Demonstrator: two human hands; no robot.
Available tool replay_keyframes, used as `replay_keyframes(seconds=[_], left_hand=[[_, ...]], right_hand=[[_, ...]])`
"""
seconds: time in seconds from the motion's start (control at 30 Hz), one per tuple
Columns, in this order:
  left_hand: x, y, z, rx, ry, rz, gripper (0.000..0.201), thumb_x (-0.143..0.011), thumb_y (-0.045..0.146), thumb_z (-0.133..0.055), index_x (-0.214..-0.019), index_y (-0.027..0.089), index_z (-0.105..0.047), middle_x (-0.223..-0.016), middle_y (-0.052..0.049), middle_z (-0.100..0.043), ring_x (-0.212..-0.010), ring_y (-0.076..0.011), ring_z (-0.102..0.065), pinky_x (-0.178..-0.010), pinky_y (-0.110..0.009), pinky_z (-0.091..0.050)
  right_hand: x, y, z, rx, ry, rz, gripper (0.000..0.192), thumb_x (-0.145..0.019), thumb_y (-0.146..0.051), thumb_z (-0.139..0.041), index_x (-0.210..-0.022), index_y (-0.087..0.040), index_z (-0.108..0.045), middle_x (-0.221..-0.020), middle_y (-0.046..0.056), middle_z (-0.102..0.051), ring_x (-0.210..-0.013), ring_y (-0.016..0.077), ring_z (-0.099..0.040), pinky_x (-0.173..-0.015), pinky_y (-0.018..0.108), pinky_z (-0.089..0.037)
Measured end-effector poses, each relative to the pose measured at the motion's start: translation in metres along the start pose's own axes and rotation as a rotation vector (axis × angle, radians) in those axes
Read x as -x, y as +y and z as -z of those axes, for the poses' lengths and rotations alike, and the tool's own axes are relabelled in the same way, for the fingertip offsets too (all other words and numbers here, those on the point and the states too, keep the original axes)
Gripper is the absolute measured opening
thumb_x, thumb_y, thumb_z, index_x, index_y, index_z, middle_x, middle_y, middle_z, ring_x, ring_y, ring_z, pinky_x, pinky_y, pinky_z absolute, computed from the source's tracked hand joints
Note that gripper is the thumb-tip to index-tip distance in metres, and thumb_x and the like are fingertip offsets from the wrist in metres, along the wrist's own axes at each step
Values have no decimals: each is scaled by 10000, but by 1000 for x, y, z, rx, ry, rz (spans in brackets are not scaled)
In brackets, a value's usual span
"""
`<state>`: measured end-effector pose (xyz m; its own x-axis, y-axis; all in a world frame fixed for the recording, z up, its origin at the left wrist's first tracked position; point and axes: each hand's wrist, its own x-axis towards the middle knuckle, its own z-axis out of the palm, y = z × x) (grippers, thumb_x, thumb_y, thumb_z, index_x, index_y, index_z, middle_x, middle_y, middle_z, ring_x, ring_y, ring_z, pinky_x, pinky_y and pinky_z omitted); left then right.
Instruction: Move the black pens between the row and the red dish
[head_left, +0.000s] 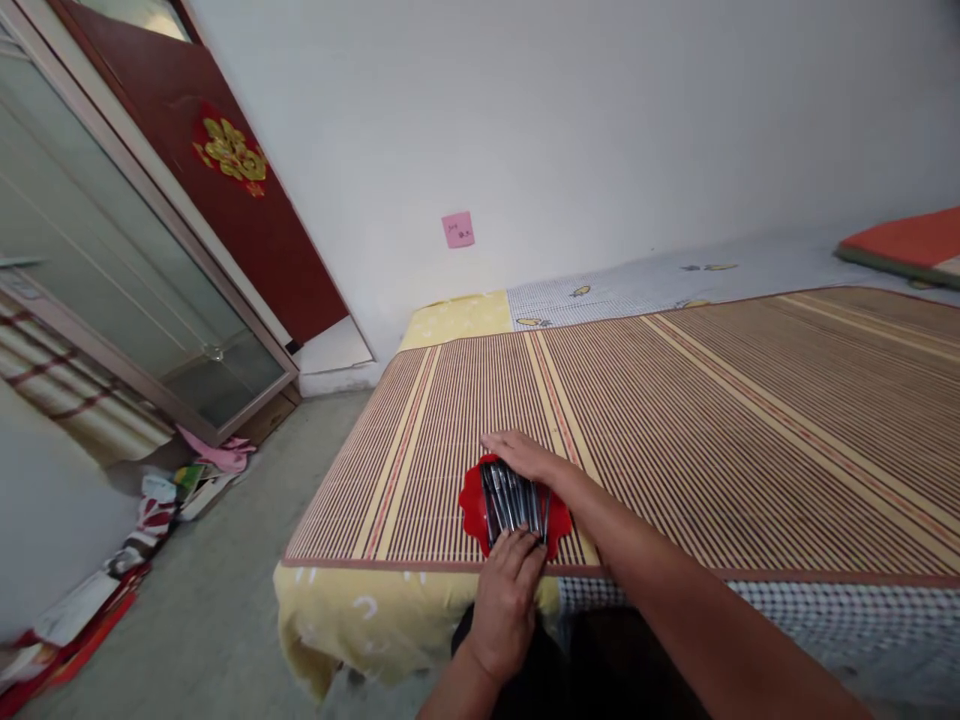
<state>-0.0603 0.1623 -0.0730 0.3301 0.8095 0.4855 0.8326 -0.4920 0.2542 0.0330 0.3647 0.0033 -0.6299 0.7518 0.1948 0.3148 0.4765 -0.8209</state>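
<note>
Soft, muted light greys the wall (600,130) (darkest at upper right); edges look stretched.

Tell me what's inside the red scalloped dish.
A bundle of slim dark sticks, possibly pens, lies in the red dish. The left hand covers their near ends and the right hand hides part of the far rim. The dish's bottom beneath the bundle is hidden.

My head camera looks forward and down over the near edge of the bed (690,430). I face the wall (600,130) beyond.
</note>
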Motion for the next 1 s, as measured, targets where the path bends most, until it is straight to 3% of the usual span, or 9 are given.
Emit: replay_keyframes(seconds=[0.1, 0.17, 0.23, 0.33, 0.4, 0.5, 0.73, 0.9, 1.0], left_hand=[[3, 1, 8, 5, 57, 21, 481, -936, 73, -449, -1394, 200, -522, -1404, -128, -578, -1381, -257, -463, -1126, -528, -438], [8, 0, 13, 8, 103, 39, 465, -941, 83, -476, -1383, 214, -533, -1384, -119, -591, -1369, -252, -477, -1130, -517, -441], [13, -4, 15, 19, 123, 38, 462, -933, 59, -465, -1354, 225, -557, -1348, -104, -616, -1349, -243, -498, -1130, -513, -444], [17, -10, 12, 34, 141, 24, 462, -915, 23, -431, -1301, 218, -593, -1304, -105, -637, -1329, -246, -515, -1117, -537, -451], [18, -13, 9, 36, 146, 26, 460, -908, 13, -422, -1285, 207, -602, -1291, -116, -637, -1327, -253, -515, -1109, -552, -454], [18, -13, 7, 28, 150, 38, 486, -896, -4, -413, -1296, 206, -592, -1298, -118, -631, -1337, -253, -503, -1111, -558, -450], [21, -14, 10, -15, 181, 65, 453, -910, 4, -410, -1263, 214, -600, -1287, -109, -640, -1323, -257, -518, -1099, -568, -460], [20, -15, 17, -26, 192, 122, 413, -926, 40, -437, -1270, 214, -584, -1263, -112, -638, -1273, -254, -559, -1090, -557, -471], [18, -12, 24, -18, 196, 128, 389, -945, 57, -433, -1272, 208, -579, -1261, -116, -637, -1279, -247, -553, -1088, -540, -475]], right_hand=[[13, 18, 25, -76, 133, -44, 662, -986, -624, -269, -1228, -175, -691, -1321, 139, -659, -1273, 278, -565, -1100, 461, -384], [29, 32, 39, -181, 224, -107, 698, -964, -659, -296, -1166, -142, -718, -1265, 173, -685, -1232, 294, -596, -1099, 474, -387], [45, 42, 46, -242, 212, -181, 724, -931, -708, -342, -1065, -123, -748, -1131, 180, -735, -1127, 306, -653, -1057, 483, -427], [63, 48, 44, -253, 118, -212, 712, -899, -737, -397, -995, -131, -759, -1005, 143, -763, -1057, 313, -673, -1017, 493, -458], [66, 46, 38, -258, 134, -182, 662, -892, -725, -430, -1017, -163, -758, -1034, 121, -761, -1107, 318, -654, -1031, 499, -448], [62, 41, 31, -252, 203, -133, 600, -899, -688, -449, -1081, -198, -743, -1126, 109, -742, -1193, 313, -614, -1069, 504, -415], [44, 32, 24, -105, 152, -39, 555, -957, -592, -361, -1068, -192, -730, -1137, 107, -728, -1139, 277, -633, -1031, 448, -430], [31, 24, 18, -51, 89, 21, 494, -960, -536, -389, -730, -201, -670, -763, 51, -691, -770, 220, -631, -812, 357, -478], [31, 19, 21, -18, 112, 40, 453, -970, -480, -388, -688, -204, -610, -732, 33, -647, -727, 196, -581, -774, 328, -448]])
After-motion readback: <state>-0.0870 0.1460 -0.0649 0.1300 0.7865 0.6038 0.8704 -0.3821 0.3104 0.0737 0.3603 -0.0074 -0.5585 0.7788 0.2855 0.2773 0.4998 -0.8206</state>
